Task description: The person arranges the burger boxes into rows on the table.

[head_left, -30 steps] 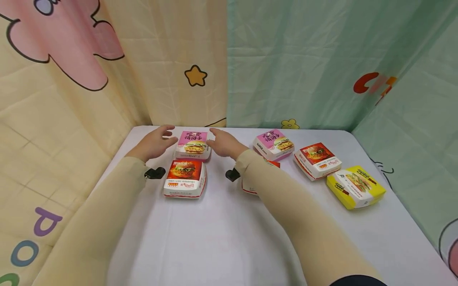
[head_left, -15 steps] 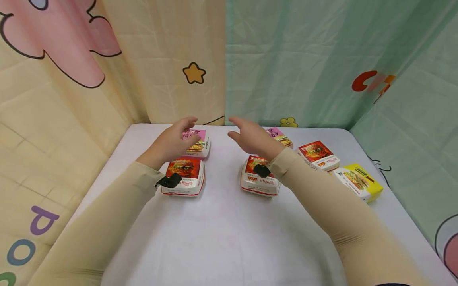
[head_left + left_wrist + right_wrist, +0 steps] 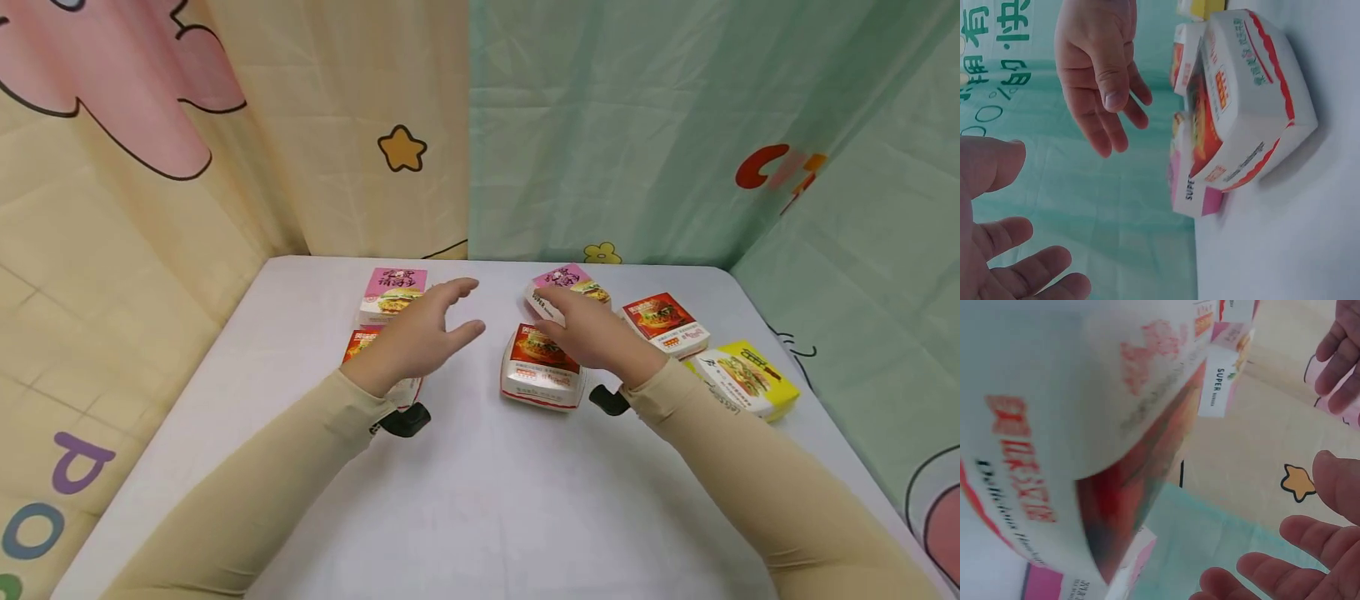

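at the bottom of the head view, two beige sleeves [image 3: 300,483] reach in from the lower left and lower right over a white table [image 3: 495,517]. a black wrist device [image 3: 405,421] shows at the left cuff, and a similar one at the right.

beyond the cuffs, left of centre, the left hand [image 3: 416,337] is released, its thumb and fingers apart and grasping nothing. it partly covers the left red-and-white box [image 3: 408,392]. right of centre, the right hand [image 3: 592,333] is likewise released; the right wrist view shows its fingers spread at the lower right, apart from the middle red-and-white box [image 3: 543,371]. that box sits at the centre of the head view, between the two wrists, its burger picture facing up.

to the right of the frame lies a yellow-and-white box [image 3: 750,379], angled, just beside the right red-and-white box [image 3: 666,323].

farther back, the left pink box [image 3: 393,293] stands behind the left red-and-white box, and the right pink box [image 3: 566,277] is partly hidden by the right hand.

farthest, beige cloth [image 3: 360,67] with an orange star [image 3: 402,148] meets green cloth [image 3: 600,100] across the upper frame.
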`<state>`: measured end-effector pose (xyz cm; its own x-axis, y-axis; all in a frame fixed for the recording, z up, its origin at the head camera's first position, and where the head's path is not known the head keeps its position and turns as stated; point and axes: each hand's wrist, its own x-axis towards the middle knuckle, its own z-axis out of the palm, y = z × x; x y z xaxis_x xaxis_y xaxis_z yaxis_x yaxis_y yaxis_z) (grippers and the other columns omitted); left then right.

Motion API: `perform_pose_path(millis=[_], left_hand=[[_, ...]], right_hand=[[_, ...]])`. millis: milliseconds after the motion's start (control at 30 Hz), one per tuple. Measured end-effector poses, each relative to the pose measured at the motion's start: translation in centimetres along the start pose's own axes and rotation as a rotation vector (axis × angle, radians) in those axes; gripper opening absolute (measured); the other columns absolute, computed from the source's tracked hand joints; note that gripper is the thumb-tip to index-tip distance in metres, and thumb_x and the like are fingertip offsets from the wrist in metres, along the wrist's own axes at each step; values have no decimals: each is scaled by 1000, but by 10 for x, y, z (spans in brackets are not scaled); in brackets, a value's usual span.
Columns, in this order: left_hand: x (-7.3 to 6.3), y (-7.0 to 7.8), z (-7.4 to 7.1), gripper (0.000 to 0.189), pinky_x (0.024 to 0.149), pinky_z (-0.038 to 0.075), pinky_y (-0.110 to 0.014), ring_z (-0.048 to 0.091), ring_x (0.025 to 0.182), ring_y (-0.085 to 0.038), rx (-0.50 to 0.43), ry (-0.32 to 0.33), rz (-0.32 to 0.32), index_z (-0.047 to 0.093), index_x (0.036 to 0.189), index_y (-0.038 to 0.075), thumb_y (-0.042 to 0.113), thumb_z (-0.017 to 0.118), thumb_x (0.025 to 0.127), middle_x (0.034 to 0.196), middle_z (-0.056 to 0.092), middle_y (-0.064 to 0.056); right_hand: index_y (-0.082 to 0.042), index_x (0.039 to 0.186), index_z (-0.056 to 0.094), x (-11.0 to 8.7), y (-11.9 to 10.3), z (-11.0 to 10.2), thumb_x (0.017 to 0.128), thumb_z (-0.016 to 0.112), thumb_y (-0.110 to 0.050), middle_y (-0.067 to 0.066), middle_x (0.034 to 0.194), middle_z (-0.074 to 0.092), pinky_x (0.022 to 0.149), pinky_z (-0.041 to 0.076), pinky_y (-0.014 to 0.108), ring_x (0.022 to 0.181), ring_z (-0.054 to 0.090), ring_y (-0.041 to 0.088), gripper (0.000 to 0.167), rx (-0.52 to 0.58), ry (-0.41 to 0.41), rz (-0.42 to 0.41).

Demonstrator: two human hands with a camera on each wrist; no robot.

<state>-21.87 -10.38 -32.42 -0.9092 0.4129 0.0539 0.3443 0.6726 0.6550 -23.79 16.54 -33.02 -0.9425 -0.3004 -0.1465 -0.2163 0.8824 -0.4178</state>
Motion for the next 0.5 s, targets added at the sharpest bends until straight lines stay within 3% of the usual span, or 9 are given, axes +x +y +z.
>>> perform_pose_path(millis=[167,500], left_hand=[[3,4,25,69,123,40,-54,44,152,-28,-3,-46,-28,39,162,21,43,66,103,164,46,-4],[13,1,67,70,124,39,-52,44,152,-29,-48,-128,-86,39,162,21,42,67,102,166,43,-7]], right_hand=[[-18,164,37,-16,16,9,104,66,-38,14,167,42,119,39,64,153,41,40,70,16,-9,33],[-11,166,30,-35,38,30,98,73,-43,16,170,35,121,37,63,155,36,41,87,17,-58,22]])
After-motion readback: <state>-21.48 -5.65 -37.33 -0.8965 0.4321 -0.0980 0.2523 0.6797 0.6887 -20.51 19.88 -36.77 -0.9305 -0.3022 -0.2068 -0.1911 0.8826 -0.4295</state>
